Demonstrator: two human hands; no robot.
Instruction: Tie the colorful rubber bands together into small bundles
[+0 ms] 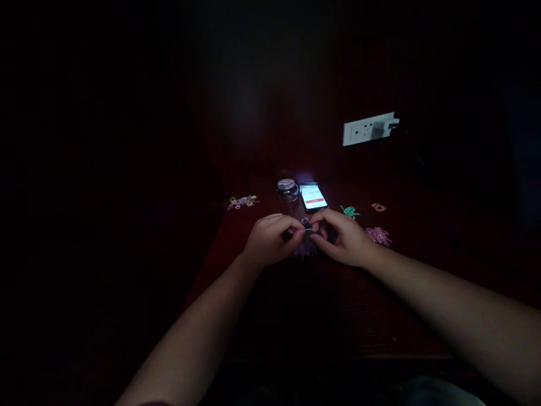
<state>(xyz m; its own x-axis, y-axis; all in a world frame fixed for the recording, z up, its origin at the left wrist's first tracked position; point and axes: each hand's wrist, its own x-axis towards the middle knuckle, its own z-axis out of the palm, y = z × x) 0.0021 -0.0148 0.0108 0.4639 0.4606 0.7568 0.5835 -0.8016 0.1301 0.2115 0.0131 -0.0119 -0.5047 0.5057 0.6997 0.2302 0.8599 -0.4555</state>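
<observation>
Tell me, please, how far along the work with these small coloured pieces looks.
Partly along, it seems: green pieces, orange pieces and pink pieces already lie in separate groups. A small pale piece is at the fingertips of the left hand and right hand. The mixed-colour pile at the left probably remains, though how much work it means I cannot tell.

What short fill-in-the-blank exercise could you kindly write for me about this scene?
The left hand and the right hand are near the phone, whose screen is ____ rather than dark.
The jar stands beside the phone, on its ____ side as the person sees it.
The small bunch between the phone and the orange bunch is ____ in colour.

Missing words: lit; left; green.
</observation>
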